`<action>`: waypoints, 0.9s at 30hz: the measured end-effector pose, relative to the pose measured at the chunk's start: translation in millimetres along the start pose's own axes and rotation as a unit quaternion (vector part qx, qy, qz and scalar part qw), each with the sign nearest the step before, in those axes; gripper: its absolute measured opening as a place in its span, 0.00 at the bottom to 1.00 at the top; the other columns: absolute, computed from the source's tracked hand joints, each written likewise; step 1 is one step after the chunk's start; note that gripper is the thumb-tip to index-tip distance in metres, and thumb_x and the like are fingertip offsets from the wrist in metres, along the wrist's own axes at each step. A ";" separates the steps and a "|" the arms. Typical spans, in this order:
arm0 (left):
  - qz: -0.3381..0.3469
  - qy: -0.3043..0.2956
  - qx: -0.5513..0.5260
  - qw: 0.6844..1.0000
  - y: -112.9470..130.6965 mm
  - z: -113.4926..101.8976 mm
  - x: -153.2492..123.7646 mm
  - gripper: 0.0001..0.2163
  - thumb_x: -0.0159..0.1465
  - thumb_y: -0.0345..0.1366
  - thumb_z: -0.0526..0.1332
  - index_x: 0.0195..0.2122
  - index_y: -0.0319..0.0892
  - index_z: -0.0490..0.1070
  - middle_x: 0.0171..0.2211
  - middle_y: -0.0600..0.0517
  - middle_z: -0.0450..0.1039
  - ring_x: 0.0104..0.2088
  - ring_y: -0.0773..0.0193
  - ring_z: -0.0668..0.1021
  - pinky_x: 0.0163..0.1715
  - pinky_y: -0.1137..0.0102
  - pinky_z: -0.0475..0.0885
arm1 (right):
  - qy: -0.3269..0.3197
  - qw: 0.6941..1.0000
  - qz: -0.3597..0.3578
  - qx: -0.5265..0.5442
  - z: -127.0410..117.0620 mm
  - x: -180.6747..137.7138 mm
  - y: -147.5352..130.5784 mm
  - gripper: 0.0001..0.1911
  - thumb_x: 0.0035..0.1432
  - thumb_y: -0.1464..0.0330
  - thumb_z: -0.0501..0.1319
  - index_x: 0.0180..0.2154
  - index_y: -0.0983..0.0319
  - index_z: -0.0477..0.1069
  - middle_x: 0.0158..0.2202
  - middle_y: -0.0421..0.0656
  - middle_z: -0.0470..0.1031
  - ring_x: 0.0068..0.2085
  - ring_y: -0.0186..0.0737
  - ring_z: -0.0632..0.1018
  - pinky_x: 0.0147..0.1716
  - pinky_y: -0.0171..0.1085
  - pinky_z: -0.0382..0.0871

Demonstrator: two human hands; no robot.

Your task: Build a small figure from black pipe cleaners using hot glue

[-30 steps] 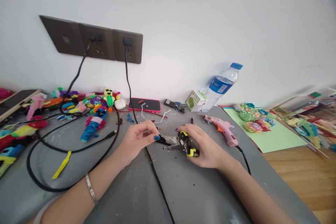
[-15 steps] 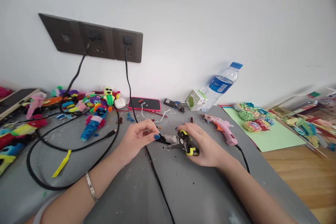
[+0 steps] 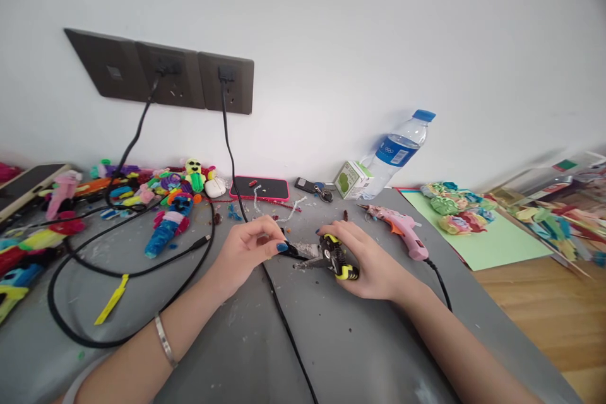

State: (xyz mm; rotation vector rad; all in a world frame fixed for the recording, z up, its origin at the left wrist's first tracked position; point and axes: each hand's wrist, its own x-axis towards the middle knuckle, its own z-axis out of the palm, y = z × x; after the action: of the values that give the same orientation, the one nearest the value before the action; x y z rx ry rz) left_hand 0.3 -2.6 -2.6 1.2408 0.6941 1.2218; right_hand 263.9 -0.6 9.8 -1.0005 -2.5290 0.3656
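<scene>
My left hand (image 3: 250,245) is closed in a pinch, thumb and finger pressed on a thin black piece (image 3: 288,250) whose kind I cannot make out. My right hand (image 3: 367,260) is wrapped round wire-stripper pliers (image 3: 331,256) with yellow and black handles. Their worn grey jaws point left toward my left fingertips and stand slightly apart. The black piece reaches to the jaws; whether they grip it is unclear. A black cable (image 3: 284,322) runs down the grey table (image 3: 360,353) beneath my left fingertips.
Behind my hands lie a pink-edged phone (image 3: 272,188), keys (image 3: 324,193) and a small green-white box (image 3: 351,180). A water bottle (image 3: 400,154) leans on the wall. At right rests a pink glue gun (image 3: 402,230). Fuzzy dolls (image 3: 168,227) and a looped cable (image 3: 61,315) fill the left.
The camera view has shifted very slightly. Both hands, the pliers and the black piece keep nearly the same position.
</scene>
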 end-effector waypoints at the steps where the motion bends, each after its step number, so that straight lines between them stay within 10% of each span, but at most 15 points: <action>1: -0.002 0.000 0.001 1.000 0.1 0.0 0.2 0.11 0.57 0.42 0.73 0.26 0.41 0.78 0.28 0.53 0.67 0.30 0.66 0.69 0.30 0.72 0.62 | 0.001 1.000 0.001 -0.001 -0.1 0.1 -0.3 0.33 0.44 0.76 0.59 0.54 0.59 0.61 0.46 0.49 0.72 0.45 0.52 0.74 0.46 0.46 0.68; 27: -0.012 0.012 0.012 1.000 2.4 1.5 0.0 0.13 0.56 0.44 0.73 0.26 0.40 0.76 0.27 0.52 0.66 0.29 0.65 0.68 0.28 0.71 0.61 | -0.001 1.000 0.001 -0.009 0.1 0.0 0.9 0.33 0.44 0.75 0.60 0.54 0.59 0.61 0.46 0.49 0.73 0.45 0.53 0.75 0.45 0.47 0.69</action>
State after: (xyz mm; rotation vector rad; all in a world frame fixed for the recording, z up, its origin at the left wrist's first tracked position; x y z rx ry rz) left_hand 1.0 -3.4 0.0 1.2373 0.7406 1.2137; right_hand 264.3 0.0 9.3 -1.0110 -2.5372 0.3449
